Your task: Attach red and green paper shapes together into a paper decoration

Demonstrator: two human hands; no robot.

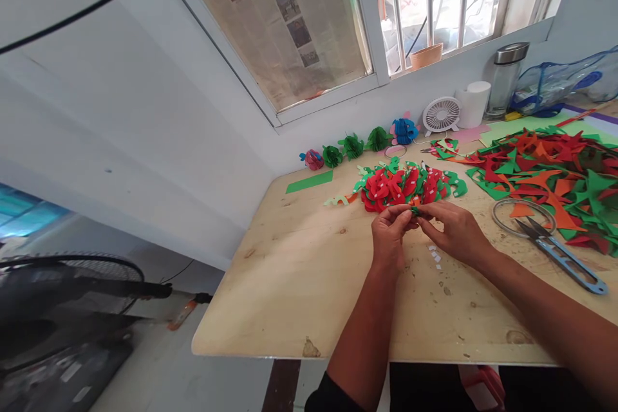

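Observation:
My left hand [389,235] and my right hand [454,226] meet over the table, fingertips pinched on a small green paper piece [414,210]. Most of that piece is hidden by the fingers. Just beyond them lies a heap of red and green paper cutouts [383,188], many with small white patches. Several little white bits [436,257] are scattered on the wood below my right hand. To the right, thread snips [562,257] rest with their blades by a metal ring [494,215].
Red, green and orange paper scraps [555,183] cover the table's right side. Green paper ornaments [354,146] and a blue one [405,131] line the wall. Behind stand a small white fan [441,116] and a glass bottle [505,84]. A green strip [309,182] lies left.

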